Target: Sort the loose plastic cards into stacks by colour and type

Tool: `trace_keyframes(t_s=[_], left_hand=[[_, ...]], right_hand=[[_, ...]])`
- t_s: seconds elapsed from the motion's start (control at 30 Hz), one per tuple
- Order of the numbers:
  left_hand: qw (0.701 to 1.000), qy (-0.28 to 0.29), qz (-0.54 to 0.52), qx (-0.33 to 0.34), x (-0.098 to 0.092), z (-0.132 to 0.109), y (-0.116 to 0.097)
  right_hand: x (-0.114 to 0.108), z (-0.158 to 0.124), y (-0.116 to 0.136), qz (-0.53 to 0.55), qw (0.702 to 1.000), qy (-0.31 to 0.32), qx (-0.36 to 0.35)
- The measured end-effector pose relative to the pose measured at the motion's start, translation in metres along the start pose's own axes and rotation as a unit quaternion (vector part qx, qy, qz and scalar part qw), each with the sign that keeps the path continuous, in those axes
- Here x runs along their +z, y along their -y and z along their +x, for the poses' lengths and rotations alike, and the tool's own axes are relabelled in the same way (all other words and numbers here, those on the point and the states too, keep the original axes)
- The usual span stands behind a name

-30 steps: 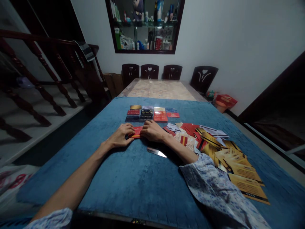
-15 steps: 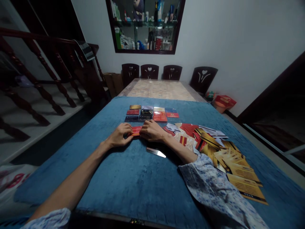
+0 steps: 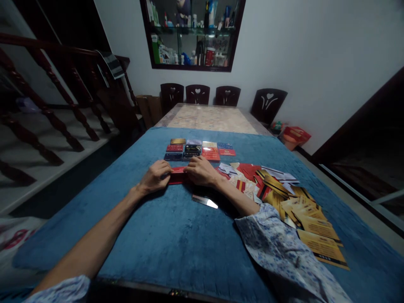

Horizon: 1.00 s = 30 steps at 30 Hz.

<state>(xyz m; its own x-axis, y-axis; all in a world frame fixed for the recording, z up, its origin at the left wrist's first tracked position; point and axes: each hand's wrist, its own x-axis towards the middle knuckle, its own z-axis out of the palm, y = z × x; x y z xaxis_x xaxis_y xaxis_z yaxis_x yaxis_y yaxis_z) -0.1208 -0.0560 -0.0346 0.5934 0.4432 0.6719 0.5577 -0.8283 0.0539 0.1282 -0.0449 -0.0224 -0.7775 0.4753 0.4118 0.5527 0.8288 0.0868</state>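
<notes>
Between my two hands is a small stack of red cards, upright or tilted near the cloth. My left hand is closed on its left end, fingers over the top and thumb below. My right hand closes on the right end and hides part of it. Just beyond lie neat rows of cards, among them a black card, an orange-red stack and a dark blue card. A dark card with a shiny, reflecting part lies nearer me, below my right wrist.
Loose gold cards and red cards are heaped to the right, beside my right forearm. A blue cloth covers the near part of the table. Chairs stand at the far end, and a plastic bag is at lower left.
The red cards between my hands have tipped, now showing a darker red front face below the top edge. My hands stay at both ends; the view has shifted slightly.
</notes>
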Motion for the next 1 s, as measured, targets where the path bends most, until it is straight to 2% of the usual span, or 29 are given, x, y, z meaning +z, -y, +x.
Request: trace_keyframes(t_s=[0.1,0.2,0.37,0.77,1.0], left_hand=[[0.999,-0.030,-0.017,-0.026,0.002,-0.001,0.001],[0.998,-0.034,-0.033,-0.046,0.003,-0.002,0.001],[0.998,-0.035,-0.036,-0.037,0.003,-0.002,-0.001],[0.994,0.053,-0.029,-0.096,0.005,-0.006,0.003],[0.993,0.071,-0.004,-0.097,0.007,-0.008,0.006]], right_hand=[[0.000,0.000,-0.002,0.016,0.999,-0.017,0.025],[0.001,0.000,-0.002,0.034,0.998,-0.028,0.049],[0.006,-0.001,0.000,0.046,0.994,-0.027,0.091],[0.000,-0.002,0.008,0.035,0.992,0.018,0.123],[0.001,-0.002,0.012,0.026,0.988,0.046,0.144]])
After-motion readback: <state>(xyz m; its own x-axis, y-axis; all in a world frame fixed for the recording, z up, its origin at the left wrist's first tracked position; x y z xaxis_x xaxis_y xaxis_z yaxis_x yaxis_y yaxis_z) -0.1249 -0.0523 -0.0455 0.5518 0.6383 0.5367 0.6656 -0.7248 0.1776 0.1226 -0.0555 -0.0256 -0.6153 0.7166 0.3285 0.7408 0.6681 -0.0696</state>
